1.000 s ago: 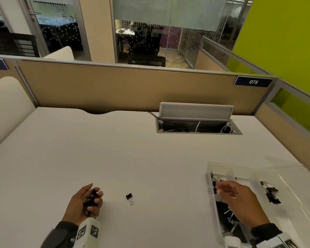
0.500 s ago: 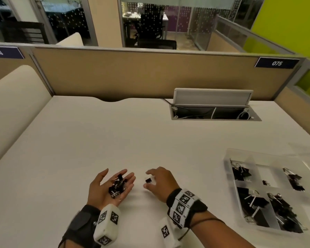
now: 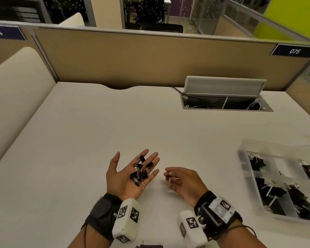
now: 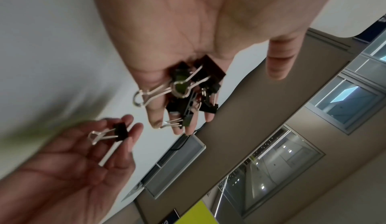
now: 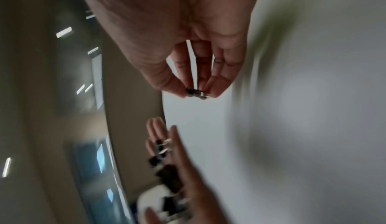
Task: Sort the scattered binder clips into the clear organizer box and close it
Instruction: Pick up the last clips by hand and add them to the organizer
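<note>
Right hand pinched one small binder clip beside the flat left hand cupping a clip pile, organizer box at desk's right edge; best kept level.

Two hands are in view: the left hand lies palm up with a heap of small black binder clips, roughly six, though the overlap hides the exact number, and the right hand pinches one clip. One clear organizer box sits on the surface, with clips in five compartments, too tangled to count
</note>
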Demonstrator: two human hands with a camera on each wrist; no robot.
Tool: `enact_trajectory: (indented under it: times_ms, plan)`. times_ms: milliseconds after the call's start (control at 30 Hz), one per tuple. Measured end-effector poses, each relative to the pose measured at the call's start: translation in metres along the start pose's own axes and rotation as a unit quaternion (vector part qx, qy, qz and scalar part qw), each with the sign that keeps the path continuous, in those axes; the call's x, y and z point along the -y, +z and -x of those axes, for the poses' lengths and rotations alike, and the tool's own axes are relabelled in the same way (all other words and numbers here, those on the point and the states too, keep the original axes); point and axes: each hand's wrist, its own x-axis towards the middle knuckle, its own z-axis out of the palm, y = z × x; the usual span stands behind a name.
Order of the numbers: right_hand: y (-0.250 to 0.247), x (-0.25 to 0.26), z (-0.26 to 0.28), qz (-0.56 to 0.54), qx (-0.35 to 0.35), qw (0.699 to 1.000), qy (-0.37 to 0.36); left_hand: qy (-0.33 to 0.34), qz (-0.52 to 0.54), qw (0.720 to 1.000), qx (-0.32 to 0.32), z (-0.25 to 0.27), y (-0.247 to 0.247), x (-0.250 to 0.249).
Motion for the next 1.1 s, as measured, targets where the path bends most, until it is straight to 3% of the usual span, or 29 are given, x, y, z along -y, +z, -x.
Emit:
enact_trajectory:
  times_ms: [67,167,300,533,800,1100]
  plan:
    - [0.002,-0.004,0.012,-0.164,0.047,0.981,0.093,-0.003,0.001,1.000,0.018,-0.002,0.006,0.000]
    - [0.011,-0.009,0.021,-0.200,0.074,0.968,0.130,-0.014,0.004,0.999,0.030,-0.007,0.012,0.004]
    - [0.026,-0.007,0.026,-0.217,0.080,0.965,0.126,-0.012,0.013,0.999,0.028,-0.015,0.021,0.018]
    - [0.020,0.002,0.032,-0.285,0.056,0.951,0.108,0.094,-0.068,0.993,-0.037,-0.029,0.043,0.047]
    - [0.004,0.003,0.029,-0.365,0.035,0.927,0.084,0.156,-0.236,0.959,0.017,-0.034,0.067,0.086]
    - [-0.060,0.024,0.038,-0.384,0.024,0.921,0.056,0.089,-0.009,0.995,0.043,-0.053,0.079,0.108]
